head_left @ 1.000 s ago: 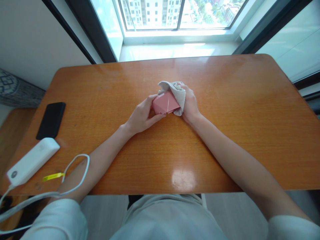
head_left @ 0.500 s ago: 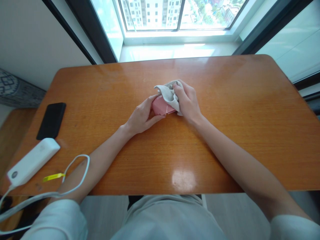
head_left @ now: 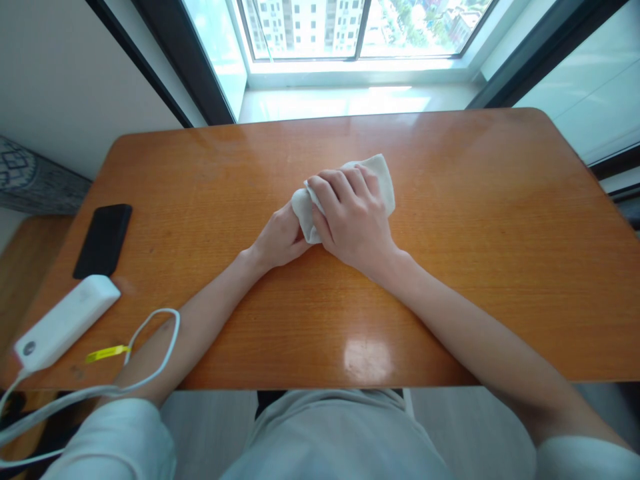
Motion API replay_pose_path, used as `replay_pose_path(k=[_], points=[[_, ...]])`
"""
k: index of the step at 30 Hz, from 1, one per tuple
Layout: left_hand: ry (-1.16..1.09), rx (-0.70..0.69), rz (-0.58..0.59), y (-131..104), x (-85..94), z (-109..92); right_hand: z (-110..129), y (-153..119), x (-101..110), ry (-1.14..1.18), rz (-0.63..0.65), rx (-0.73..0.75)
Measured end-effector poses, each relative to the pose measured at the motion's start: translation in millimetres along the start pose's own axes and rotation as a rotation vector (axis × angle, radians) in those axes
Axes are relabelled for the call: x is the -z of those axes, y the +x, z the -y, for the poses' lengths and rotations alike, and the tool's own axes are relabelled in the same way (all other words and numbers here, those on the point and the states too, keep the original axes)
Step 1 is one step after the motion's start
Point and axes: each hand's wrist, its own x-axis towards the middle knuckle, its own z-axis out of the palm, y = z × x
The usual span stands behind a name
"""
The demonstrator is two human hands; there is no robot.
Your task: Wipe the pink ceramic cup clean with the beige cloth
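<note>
Facing bright window [head_left: 310, 30] | glossy wooden table [head_left: 500, 233] | right hand [head_left: 357, 217] gripping cloth [head_left: 384, 180]

The desk [head_left: 500, 267] spans the middle of the frame. A cloth [head_left: 386, 188] lies just above its centre, under the right hand [head_left: 353, 217]. The left hand [head_left: 280, 235] sits immediately left of the cloth, its fingertips hidden behind it. At the desk's left end lies a phone [head_left: 103, 240]; just below it, toward the lower left corner, is a power bank [head_left: 67, 323]. To the right of that, a cable [head_left: 175, 330] loops over the left forearm, with a tag [head_left: 106, 353] at the loop's left side. Behind the desk, at top centre, is a ledge [head_left: 340, 103] with the window [head_left: 305, 30] beyond it. A wall [head_left: 75, 80] fills the upper left.
</note>
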Motion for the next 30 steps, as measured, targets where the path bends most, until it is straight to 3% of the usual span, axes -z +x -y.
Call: replay_pose_path(k=[8,16,21,30], points=[[0.041,0.014,0.004,-1.8,0.4,3.8,7.4,-5.2,-11.2,-0.042,-0.025,0.063],[0.015,-0.005,-0.043,2.3,-2.4,0.7,-2.8,-0.2,-3.7,-0.067,0.002,0.046],[-0.019,0.020,-0.011,3.4,0.4,-1.9,-9.8,4.8,-0.8,-0.141,-0.020,0.043],[-0.062,0.078,-0.005,4.6,1.8,-6.6,-23.5,11.9,3.8,0.104,-0.055,-0.079]])
